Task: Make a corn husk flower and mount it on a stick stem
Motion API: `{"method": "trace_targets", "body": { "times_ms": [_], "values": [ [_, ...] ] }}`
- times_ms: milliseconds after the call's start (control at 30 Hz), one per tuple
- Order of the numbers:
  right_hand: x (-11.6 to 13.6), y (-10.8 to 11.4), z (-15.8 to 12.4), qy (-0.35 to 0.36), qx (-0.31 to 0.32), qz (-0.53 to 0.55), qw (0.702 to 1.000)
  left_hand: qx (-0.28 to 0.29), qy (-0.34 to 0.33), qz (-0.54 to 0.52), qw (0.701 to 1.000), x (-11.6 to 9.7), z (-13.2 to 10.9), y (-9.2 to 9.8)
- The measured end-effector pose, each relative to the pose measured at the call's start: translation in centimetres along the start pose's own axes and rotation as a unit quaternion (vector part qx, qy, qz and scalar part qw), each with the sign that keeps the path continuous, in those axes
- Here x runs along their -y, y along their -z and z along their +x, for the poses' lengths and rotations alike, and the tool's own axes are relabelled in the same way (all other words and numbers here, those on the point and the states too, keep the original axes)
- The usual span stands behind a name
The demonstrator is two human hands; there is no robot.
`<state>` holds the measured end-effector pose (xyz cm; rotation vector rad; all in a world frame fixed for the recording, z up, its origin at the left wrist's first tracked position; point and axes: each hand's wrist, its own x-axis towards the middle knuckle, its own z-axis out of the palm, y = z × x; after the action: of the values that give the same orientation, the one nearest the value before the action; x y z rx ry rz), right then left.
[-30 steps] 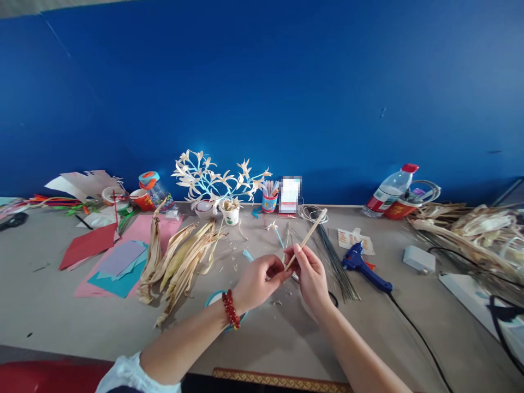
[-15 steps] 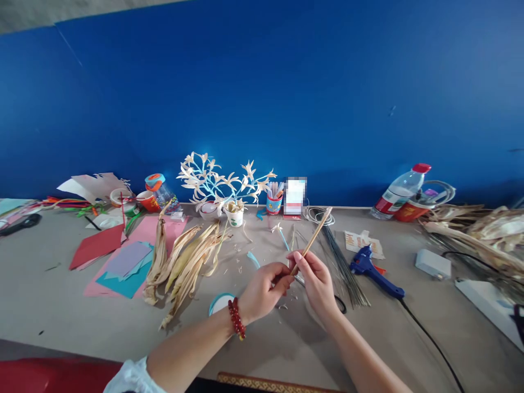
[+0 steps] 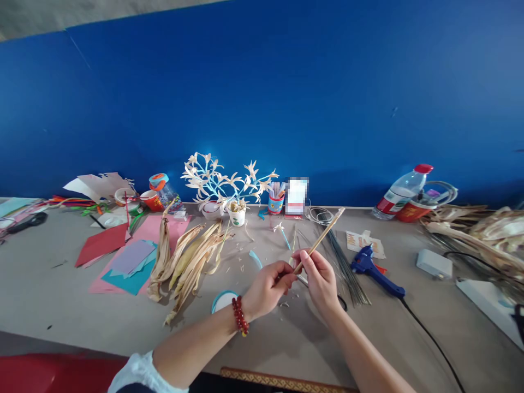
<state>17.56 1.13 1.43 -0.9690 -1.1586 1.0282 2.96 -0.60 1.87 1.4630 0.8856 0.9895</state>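
Note:
A thin tan stick-like piece [image 3: 326, 233], perhaps a narrow roll of dried husk, slants up to the right between my hands. My left hand [image 3: 270, 288] pinches its lower end between thumb and fingers. Higher along it, my right hand [image 3: 321, 279] is closed with the thumb pressed on top. Beyond my hands lies a small pale flower with a light-blue stem [image 3: 284, 237]. A light-blue strip [image 3: 256, 259] is left of it. Partly hidden under my right hand is a tool with a black loop handle [image 3: 343, 303], likely scissors. A blue-rimmed white round thing [image 3: 216, 301] sits by my left wrist.
Dried corn husks [image 3: 192, 267] and coloured paper sheets [image 3: 129, 273] lie left. Several thin wires [image 3: 350, 275], a blue glue gun [image 3: 379, 275] with a cord, and a plastic bottle [image 3: 399, 196] are right. Pale flowers [image 3: 235, 183] in pots stand at the back.
The view has shifted slightly, so things appear a little further right. The tan piece leans somewhat lower to the right; both hands keep their hold on it.

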Motion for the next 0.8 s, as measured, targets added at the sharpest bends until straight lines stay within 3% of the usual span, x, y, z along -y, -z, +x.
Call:
{"method": "trace_targets", "body": {
  "times_ms": [233,433,633,800],
  "values": [
    [-0.3,0.2,0.1,-0.009,0.006,0.013,1.0,0.012,0.005,0.006,1.0,0.0,0.1,0.3],
    [-0.3,0.1,0.1,-0.016,0.011,0.017,1.0,0.01,0.0,0.121,0.993,-1.0,0.2,1.3],
    [-0.2,-0.4,0.2,-0.017,0.026,0.011,0.999,-0.001,-0.044,0.201,0.979,-0.3,0.2,1.6],
    [-0.1,-0.3,0.5,-0.023,-0.003,0.012,1.0,-0.018,-0.074,0.207,0.975,-0.3,0.4,2.4]
  ]
}}
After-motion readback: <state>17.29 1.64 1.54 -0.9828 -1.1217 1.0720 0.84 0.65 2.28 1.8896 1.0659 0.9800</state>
